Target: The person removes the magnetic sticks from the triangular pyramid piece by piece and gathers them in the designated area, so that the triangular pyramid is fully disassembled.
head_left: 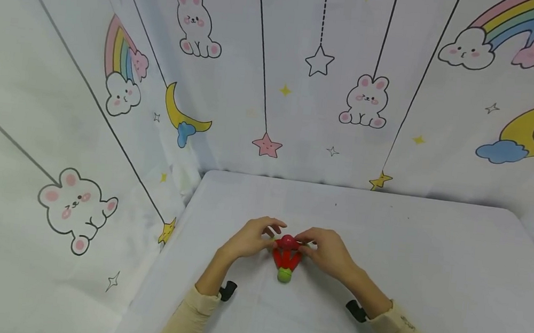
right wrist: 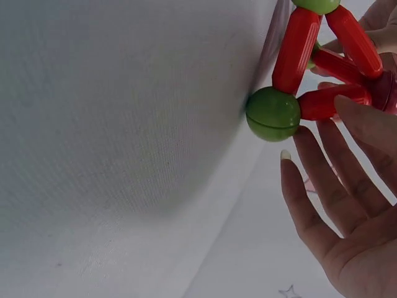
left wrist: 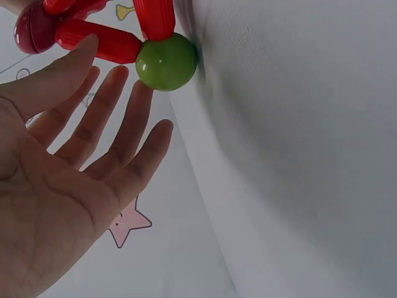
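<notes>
A small pyramid of red rods and green balls (head_left: 286,258) stands on the white table between the two hands. A dark red ball (head_left: 287,241) is at its top, and a green ball (head_left: 284,275) marks its near corner. On the left side, my left hand (head_left: 252,238) has its thumb against a red rod (left wrist: 102,42), its fingers loosely spread behind. My right hand (head_left: 328,252) pinches at a red rod (right wrist: 335,102) on the other side, index fingertip right by the top ball. Another green ball (right wrist: 273,115) sits just beyond the right fingertips.
The white tabletop (head_left: 431,268) extends around the hands. Behind and to the left hangs a pale cloth (head_left: 237,78) printed with rabbits, stars, moons and rainbows. Dark wrist cameras (head_left: 356,311) show at both cuffs.
</notes>
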